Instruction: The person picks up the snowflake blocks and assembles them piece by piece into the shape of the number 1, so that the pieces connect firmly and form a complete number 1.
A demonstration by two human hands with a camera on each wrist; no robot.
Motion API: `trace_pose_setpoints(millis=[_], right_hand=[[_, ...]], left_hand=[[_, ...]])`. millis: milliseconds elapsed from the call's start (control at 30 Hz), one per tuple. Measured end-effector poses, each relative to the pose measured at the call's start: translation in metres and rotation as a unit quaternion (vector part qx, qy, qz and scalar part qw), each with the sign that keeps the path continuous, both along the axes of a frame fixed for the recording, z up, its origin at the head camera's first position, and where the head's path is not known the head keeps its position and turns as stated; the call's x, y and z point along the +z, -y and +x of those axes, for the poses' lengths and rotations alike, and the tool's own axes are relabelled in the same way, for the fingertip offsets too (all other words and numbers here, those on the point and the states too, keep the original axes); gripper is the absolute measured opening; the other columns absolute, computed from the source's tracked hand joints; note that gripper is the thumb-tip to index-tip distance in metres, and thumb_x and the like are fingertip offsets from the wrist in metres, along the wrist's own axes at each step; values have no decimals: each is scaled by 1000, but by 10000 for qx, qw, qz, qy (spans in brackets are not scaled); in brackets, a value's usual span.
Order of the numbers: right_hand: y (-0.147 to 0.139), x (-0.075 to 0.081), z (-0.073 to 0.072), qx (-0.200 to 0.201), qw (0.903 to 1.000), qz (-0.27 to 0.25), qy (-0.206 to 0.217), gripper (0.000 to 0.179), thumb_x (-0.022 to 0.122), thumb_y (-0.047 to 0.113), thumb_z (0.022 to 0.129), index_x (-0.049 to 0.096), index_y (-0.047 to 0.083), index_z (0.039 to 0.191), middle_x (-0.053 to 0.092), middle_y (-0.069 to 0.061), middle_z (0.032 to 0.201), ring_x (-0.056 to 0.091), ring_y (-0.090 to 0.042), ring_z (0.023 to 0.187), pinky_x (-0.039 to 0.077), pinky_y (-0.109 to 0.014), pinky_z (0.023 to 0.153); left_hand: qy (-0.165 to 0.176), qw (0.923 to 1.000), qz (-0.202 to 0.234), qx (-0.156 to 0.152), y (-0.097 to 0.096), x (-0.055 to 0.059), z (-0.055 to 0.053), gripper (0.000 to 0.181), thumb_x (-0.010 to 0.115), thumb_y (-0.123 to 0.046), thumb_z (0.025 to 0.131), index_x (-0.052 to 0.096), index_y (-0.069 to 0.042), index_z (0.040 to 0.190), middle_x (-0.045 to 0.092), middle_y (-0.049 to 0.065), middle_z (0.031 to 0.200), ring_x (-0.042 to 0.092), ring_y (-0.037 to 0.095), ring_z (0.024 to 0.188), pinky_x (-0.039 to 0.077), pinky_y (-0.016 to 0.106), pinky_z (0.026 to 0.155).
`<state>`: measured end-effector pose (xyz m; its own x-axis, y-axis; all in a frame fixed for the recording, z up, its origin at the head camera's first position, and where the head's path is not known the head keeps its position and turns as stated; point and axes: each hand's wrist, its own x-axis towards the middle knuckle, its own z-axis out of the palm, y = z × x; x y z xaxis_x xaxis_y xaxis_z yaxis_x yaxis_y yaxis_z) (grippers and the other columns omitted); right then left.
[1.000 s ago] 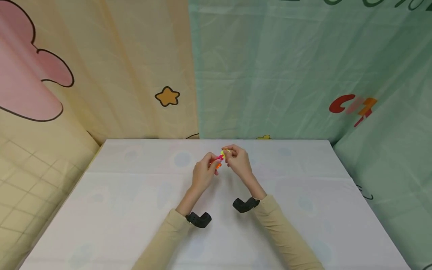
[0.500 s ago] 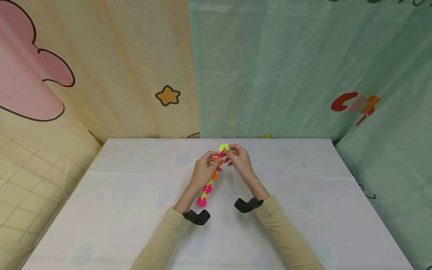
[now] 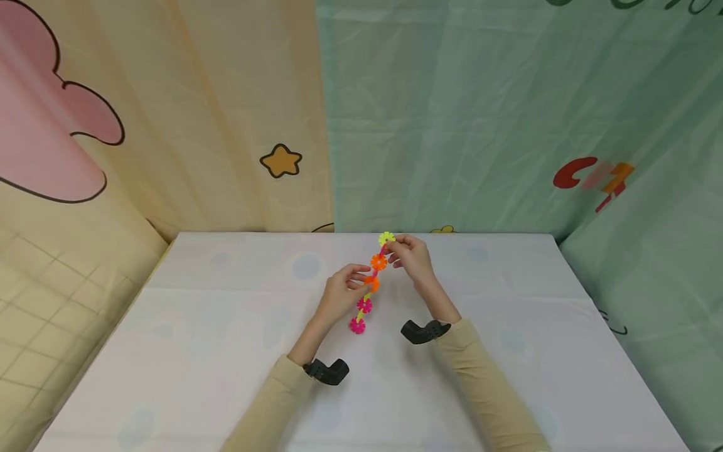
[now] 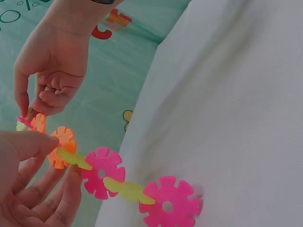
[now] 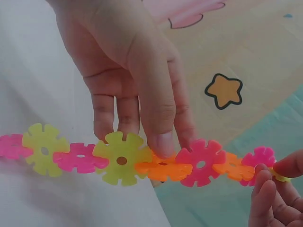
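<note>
A chain of interlocking notched plastic discs (image 3: pixel 364 306), flower-shaped in pink, yellow and orange, hangs between the hands. In the head view its yellow end is at the top and its pink end at the bottom. My left hand (image 3: pixel 341 294) pinches an orange disc (image 5: pixel 165 171) in mid-chain, thumb against fingers. My right hand (image 3: pixel 413 258) pinches the far end beside the yellow disc (image 3: pixel 386 238). In the left wrist view two pink discs, joined by a yellow one (image 4: pixel 129 190), hang past my left fingers. My right fingertips partly hide the end in the right wrist view.
A table with a white cloth (image 3: pixel 480 389) lies under both hands. Behind it hang a beige curtain (image 3: pixel 226 94) and a green curtain (image 3: pixel 440 113) with printed shapes. A black wrist strap device (image 3: pixel 327 371) sits on each forearm.
The hands have drawn apart, my right hand moving up and right. More of the chain shows now, stretched between them. My left hand's hold now sits lower, on an orange disc.
</note>
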<state>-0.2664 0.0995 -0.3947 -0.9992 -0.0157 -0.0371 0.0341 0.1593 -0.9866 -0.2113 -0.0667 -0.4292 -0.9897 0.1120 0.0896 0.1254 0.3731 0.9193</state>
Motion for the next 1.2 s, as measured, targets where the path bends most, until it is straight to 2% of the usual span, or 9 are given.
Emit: trace_pose_setpoints(millis=[200, 433, 633, 733, 933, 1067, 1200], right_hand=[[1, 2, -6, -31, 9998, 182, 61, 29, 60, 24, 94, 63, 0, 110, 71, -16, 97, 59, -11, 63, 52, -20, 62], [1, -6, -12, -26, 9972, 699, 248, 26, 61, 27, 92, 64, 2, 99, 72, -13, 94, 59, -12, 62, 49, -20, 60], [1, -13, -17, 8, 9938, 1026, 419, 27, 61, 28, 91, 65, 2, 98, 72, -15, 97, 60, -13, 63, 49, -20, 59], [2, -17, -21, 56, 9914, 1222, 474, 28, 62, 29, 91, 66, 2, 99, 71, -15, 98, 61, -15, 64, 49, -21, 60], [6, -32, -34, 206, 9867, 1518, 540, 30, 65, 30, 89, 66, 2, 98, 72, -14, 95, 63, -21, 67, 51, -24, 61], [11, -42, -42, 343, 9808, 1809, 637, 29, 66, 30, 87, 67, 2, 94, 72, -11, 89, 64, -23, 69, 50, -24, 59], [16, -49, -46, 445, 9734, 2133, 704, 27, 66, 31, 87, 67, 4, 90, 69, -7, 81, 61, -18, 64, 47, -21, 56]], left_hand=[[33, 9998, 174, 50, -5, -6, -5, 24, 66, -13, 91, 67, -5, 114, 69, 13, 103, 66, 18, 76, 57, 28, 73], [558, 9971, 524, 34, -8, -14, -5, 27, 64, -15, 92, 66, -1, 116, 68, 16, 100, 66, 17, 75, 57, 28, 71], [769, 9966, 260, -109, -6, -19, 0, 40, 72, -17, 85, 63, -6, 122, 66, 15, 107, 66, 21, 87, 56, 32, 75], [863, 9961, 109, -132, -4, -21, 2, 43, 72, -13, 83, 61, -8, 125, 65, 15, 103, 65, 19, 80, 56, 30, 71], [1089, 9940, -54, 99, -5, -27, 2, 43, 71, -10, 85, 60, -8, 126, 63, 11, 85, 59, 12, 63, 54, 23, 62], [1253, 9918, -39, 245, -8, -31, 2, 41, 70, -11, 86, 60, -3, 125, 66, 11, 85, 60, 11, 60, 54, 22, 61], [1273, 9912, 8, 360, -9, -32, 3, 36, 68, -10, 87, 62, 2, 120, 70, 15, 89, 62, 9, 59, 54, 21, 60]])
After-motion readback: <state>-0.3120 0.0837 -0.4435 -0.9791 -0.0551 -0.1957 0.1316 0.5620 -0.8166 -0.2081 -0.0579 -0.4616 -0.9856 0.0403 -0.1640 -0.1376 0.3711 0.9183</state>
